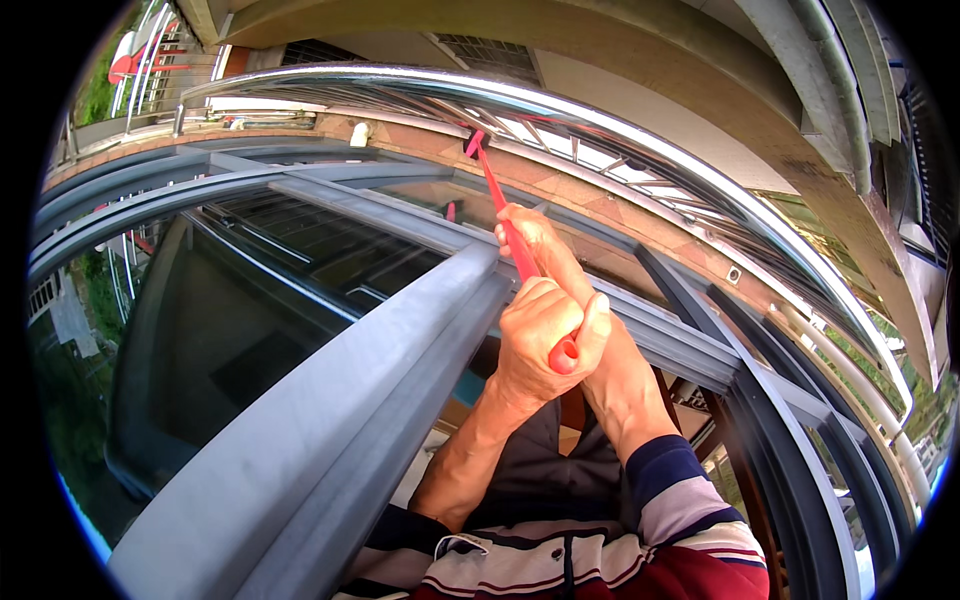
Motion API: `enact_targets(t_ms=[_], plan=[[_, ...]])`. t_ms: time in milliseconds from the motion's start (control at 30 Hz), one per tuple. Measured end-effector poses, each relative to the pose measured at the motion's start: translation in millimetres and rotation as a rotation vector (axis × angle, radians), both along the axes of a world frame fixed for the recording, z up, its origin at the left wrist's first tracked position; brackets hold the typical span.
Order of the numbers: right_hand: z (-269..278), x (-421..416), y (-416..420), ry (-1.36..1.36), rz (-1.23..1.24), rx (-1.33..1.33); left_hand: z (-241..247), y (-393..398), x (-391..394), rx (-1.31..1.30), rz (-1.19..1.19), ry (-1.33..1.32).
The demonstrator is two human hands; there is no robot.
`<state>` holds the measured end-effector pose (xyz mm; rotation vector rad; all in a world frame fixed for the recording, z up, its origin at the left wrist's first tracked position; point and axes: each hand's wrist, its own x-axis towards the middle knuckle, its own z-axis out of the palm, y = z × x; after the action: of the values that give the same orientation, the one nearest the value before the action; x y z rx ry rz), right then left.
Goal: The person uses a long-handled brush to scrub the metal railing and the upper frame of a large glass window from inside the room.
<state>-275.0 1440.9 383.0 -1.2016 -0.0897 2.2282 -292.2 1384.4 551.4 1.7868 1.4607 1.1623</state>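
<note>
Both my hands are on the red handle (493,184) of a long cleaning tool, reaching out through an open window. My left hand (536,330) is closed around the near end, whose round hollow tip (564,355) pokes out below the fist. Farther along, my right hand (529,229) grips the same handle. At its far end a small pink and black head (475,144) is by the foot of the metal railing; I cannot tell whether it touches. The grey window frame (390,330) runs close beside my left forearm.
A shiny metal railing (525,90) curves across beyond a tiled ledge (420,142). Dark reflective glass (247,315) fills the left. More grey frame bars (780,450) stand on the right. A short white pipe (361,134) rises from the ledge.
</note>
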Motion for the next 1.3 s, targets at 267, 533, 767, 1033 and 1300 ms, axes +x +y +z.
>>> enact_targets(t_ms=[267,533,767,1033,1300], plan=[[14.3,10.3,-15.0,-0.036,-0.001,0.013,-1.2,3.8,8.9,-0.042,0.055,0.028],[5.3,22.0,-20.0,-0.028,0.012,-0.244,34.6,-5.1,14.6,-0.027,-0.086,-0.111],[54.3,31.5,-47.3,-0.032,-0.103,-0.227,79.1,-30.9,8.0,-0.064,-0.157,-0.182],[58.9,36.6,-57.8,0.0,-0.134,-0.24,83.1,-46.4,12.4,-0.086,-0.205,-0.182],[28.7,31.6,-72.4,0.038,-0.149,-0.207,59.2,-63.2,4.0,-0.132,-0.292,-0.151]])
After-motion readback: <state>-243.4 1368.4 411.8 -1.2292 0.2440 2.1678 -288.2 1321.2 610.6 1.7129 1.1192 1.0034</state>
